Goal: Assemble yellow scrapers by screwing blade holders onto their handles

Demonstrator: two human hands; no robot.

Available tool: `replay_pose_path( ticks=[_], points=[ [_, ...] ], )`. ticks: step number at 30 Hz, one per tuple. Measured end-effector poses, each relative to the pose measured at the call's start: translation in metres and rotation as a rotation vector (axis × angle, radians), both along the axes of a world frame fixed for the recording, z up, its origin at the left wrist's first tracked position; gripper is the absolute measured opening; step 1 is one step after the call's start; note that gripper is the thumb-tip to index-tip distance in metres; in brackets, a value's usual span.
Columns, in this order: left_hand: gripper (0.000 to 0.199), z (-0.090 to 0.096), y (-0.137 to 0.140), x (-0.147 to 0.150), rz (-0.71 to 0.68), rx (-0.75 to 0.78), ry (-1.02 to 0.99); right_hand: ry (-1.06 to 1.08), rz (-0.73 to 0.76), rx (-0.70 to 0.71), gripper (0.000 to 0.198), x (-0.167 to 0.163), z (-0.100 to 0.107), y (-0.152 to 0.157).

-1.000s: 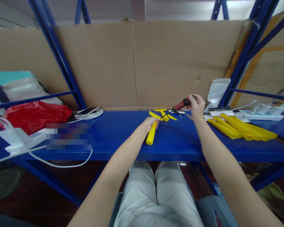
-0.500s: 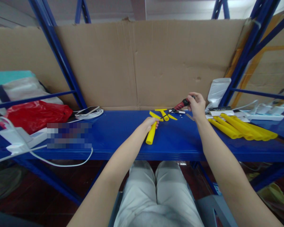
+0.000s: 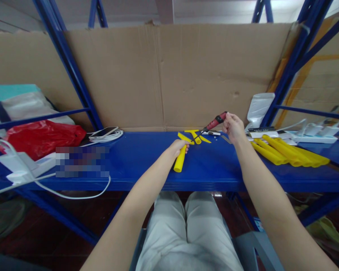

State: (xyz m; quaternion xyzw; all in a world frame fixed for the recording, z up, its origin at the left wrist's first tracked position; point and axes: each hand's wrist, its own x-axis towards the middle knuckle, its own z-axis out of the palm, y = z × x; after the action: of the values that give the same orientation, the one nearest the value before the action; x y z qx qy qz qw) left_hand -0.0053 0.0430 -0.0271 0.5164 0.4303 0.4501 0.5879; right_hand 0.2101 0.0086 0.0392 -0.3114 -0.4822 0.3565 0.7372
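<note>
My left hand (image 3: 181, 147) is closed around a yellow piece with a hollow tube-shaped handle (image 3: 180, 162), its open end facing me over the blue shelf (image 3: 147, 162). A red-and-black screwdriver (image 3: 214, 122) slants down from upper right, its dark shaft reaching the yellow piece beside my left fingers. My right hand (image 3: 233, 128) pinches the rear end of the screwdriver with bent fingers. Just beyond my left hand lies another yellow piece (image 3: 197, 139) with a crossbar. Where the screwdriver tip meets the yellow piece is too small to make out.
Several yellow tubes (image 3: 290, 152) lie in a row at the right, near a white power strip (image 3: 313, 138). Small metal bits (image 3: 226, 139) sit by my right hand. At the left are a coiled white cable (image 3: 109, 136) and a red bag (image 3: 45, 137). Cardboard (image 3: 164, 79) closes the back.
My right hand's fingers have shifted on the screwdriver's rear end and curled in more. The screwdriver has tilted slightly upward at its rear. My left hand stays almost still.
</note>
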Motion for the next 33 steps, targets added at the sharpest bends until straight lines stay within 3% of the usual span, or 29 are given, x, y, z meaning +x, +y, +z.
replay_pose_path(
  ticks=[6,12,19,27,33],
  points=[
    [0.031,-0.001,0.002,0.004,-0.009,-0.036,0.015,0.029,-0.048,-0.026,0.045,0.005,-0.007,0.007],
    [0.010,-0.001,0.004,0.005,0.028,-0.047,0.031,0.056,0.053,-0.064,0.038,0.004,-0.004,0.004],
    [0.010,-0.002,0.004,0.004,0.021,-0.001,0.008,0.083,0.148,-0.089,0.037,0.003,-0.001,-0.002],
    [0.015,0.000,0.003,0.005,0.084,-0.012,0.032,0.096,0.070,-0.120,0.044,0.009,-0.006,0.008],
    [0.011,0.001,0.001,0.005,0.105,-0.058,0.048,0.081,0.073,-0.100,0.036,0.007,-0.007,0.005]
  ],
)
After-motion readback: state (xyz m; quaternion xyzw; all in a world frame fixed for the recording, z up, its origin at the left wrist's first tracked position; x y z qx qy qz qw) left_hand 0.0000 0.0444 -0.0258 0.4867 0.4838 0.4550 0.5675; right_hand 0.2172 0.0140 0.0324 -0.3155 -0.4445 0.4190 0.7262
